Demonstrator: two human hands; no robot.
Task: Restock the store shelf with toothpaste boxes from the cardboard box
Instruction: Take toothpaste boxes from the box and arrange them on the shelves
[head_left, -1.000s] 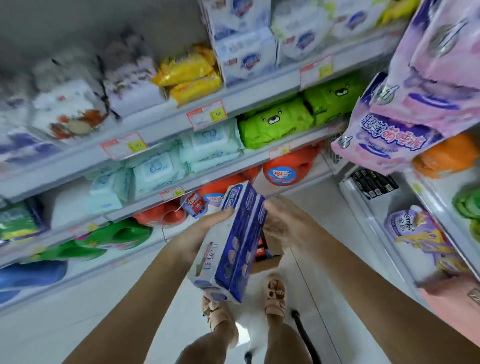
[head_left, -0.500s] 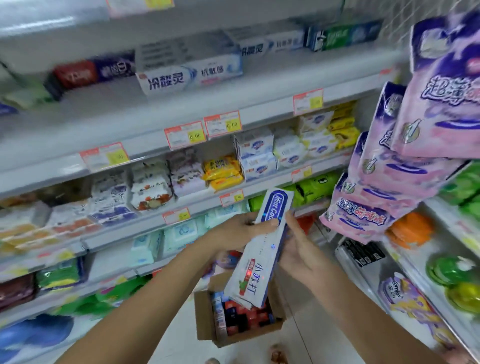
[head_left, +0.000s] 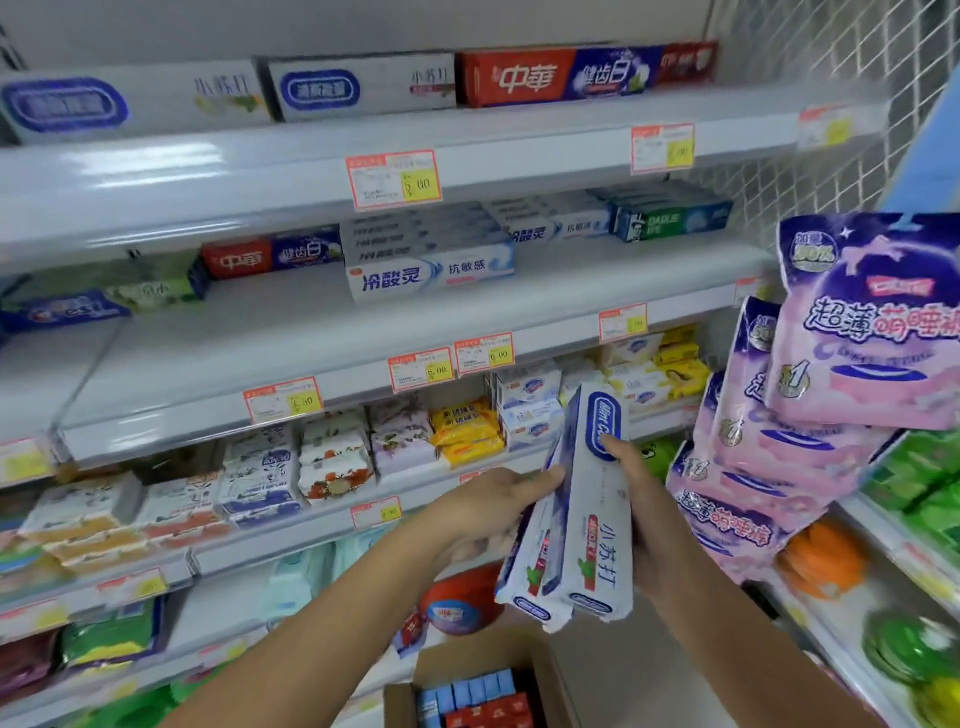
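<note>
Now the long, glossy white-and-blue toothpaste boxes (head_left: 587, 519) are held higher than half a second ago, well above the open brown cardboard box (head_left: 519, 652), before the smooth grey shelf (head_left: 291, 332). The left hand (head_left: 498, 512) grips their left edge, fingers curled behind; the right hand (head_left: 639, 499) clasps the right, thumb across the front.

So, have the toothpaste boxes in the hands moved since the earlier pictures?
Yes, upward. The toothpaste boxes earlier overlapped the cardboard box; now they are held clear above it.
</note>
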